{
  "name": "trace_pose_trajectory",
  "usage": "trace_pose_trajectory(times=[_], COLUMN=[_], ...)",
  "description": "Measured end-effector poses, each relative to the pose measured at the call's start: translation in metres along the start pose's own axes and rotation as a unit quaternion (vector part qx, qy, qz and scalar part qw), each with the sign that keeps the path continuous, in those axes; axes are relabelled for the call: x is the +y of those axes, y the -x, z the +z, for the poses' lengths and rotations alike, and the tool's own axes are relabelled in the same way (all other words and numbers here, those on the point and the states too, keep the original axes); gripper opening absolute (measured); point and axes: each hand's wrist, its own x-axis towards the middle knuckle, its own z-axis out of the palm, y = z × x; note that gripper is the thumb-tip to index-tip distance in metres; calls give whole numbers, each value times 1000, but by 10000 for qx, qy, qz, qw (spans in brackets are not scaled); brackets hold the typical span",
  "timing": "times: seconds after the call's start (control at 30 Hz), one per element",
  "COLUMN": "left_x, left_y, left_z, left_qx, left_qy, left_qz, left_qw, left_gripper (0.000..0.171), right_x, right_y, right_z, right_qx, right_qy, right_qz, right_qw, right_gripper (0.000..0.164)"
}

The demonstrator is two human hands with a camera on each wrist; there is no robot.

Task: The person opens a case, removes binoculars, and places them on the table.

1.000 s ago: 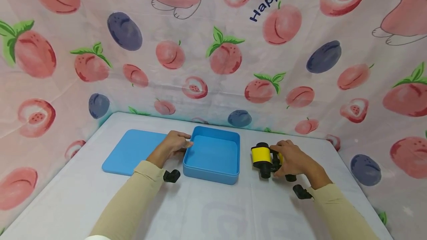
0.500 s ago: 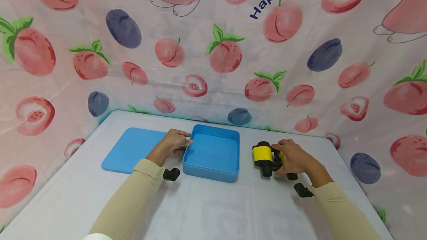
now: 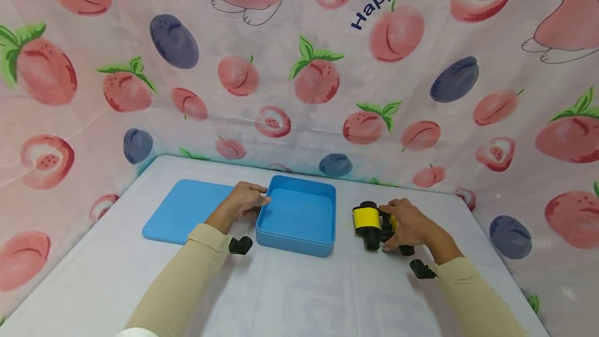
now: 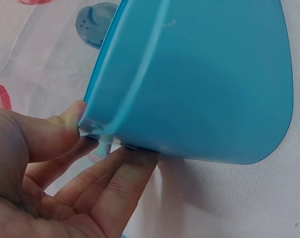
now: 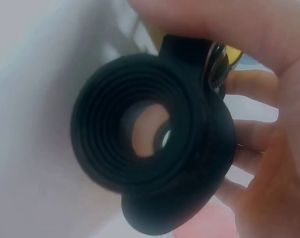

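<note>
A blue open-topped box [image 3: 299, 215] sits on the table in the head view, with nothing inside it. At its left side my left hand [image 3: 243, 199] grips the wall. The left wrist view shows the thumb [image 4: 65, 124] at the rim and the fingers [image 4: 127, 183] against the outer side. To the right of the box, my right hand [image 3: 409, 222] holds yellow and black binoculars [image 3: 367, 218] from above, thumb on the near side. One black eyepiece [image 5: 135, 124] fills the right wrist view, and the palm covers part of the right barrel in the head view.
A flat blue lid [image 3: 189, 209] lies left of the box, partly behind the left forearm. White cloth covers the table [image 3: 299, 295]. A fruit-print curtain [image 3: 299, 134] rises along the back edge. Each wrist carries a small black camera [image 3: 241, 245].
The right hand and binoculars shift slightly right, then back left. The left hand and box stay in place.
</note>
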Motion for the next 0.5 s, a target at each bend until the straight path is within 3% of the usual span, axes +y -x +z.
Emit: trace_pose_trajectory(times=[0.5], left_x=[-1], left_y=[-1], left_z=[1], left_qx=[67], left_qy=[-20], left_qz=[-49], left_qw=[10000], left_gripper=[50], right_x=[2], right_y=[0], right_z=[12], right_qx=[37], right_qy=[-2], right_qz=[80], right_qw=[10000], right_gripper=[111])
